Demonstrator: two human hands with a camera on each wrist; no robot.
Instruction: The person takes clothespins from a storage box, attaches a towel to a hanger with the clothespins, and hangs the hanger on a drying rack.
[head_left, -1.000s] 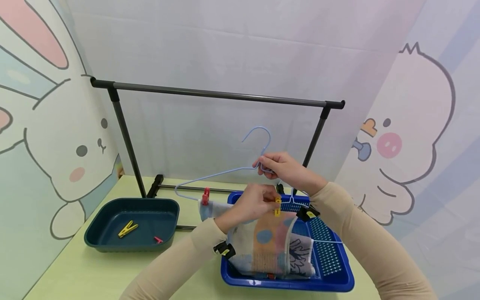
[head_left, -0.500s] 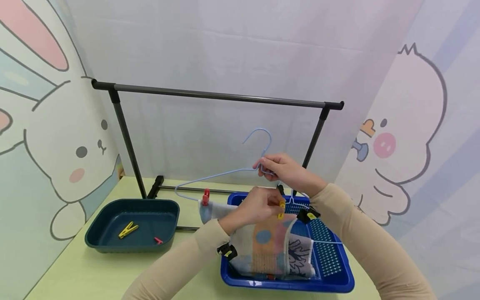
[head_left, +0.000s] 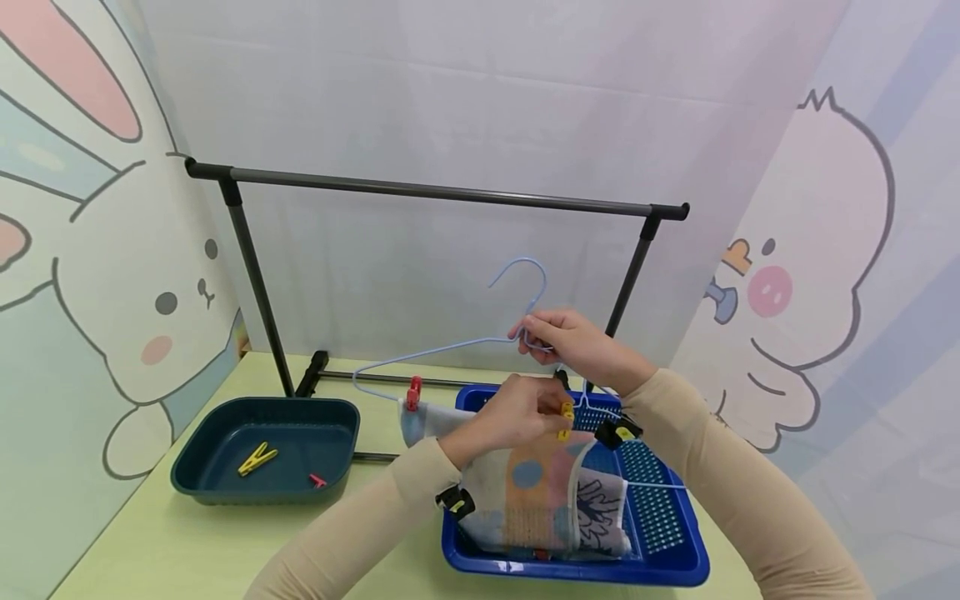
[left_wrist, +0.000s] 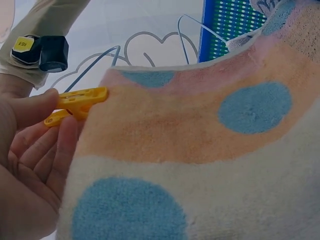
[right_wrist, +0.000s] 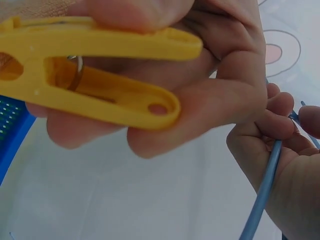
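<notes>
My right hand (head_left: 573, 340) grips a light blue wire hanger (head_left: 480, 340) just below its hook. Draped from the hanger's lower bar is a towel (head_left: 528, 500) with blue dots on orange, pink and cream. A red clothespin (head_left: 413, 393) clips the towel at the left end of the bar. My left hand (head_left: 521, 408) pinches a yellow clothespin (head_left: 566, 421) by its handles between thumb and fingers. In the left wrist view, this clothespin's (left_wrist: 82, 99) jaws are at the towel's edge. The towel's lower part lies over the blue basket.
A blue basket (head_left: 585, 573) below holds another towel (head_left: 600, 508) with dark line drawings, on a second hanger (head_left: 652, 484). To the left, a dark green tray (head_left: 255, 497) contains a yellow clothespin (head_left: 257, 458) and a small pinkish-red clip (head_left: 317, 481). Behind stands a rack with a black rail (head_left: 442, 192).
My left hand has shifted slightly to the right along the towel's top edge with the yellow clothespin. The right hand and hanger have hardly moved.
</notes>
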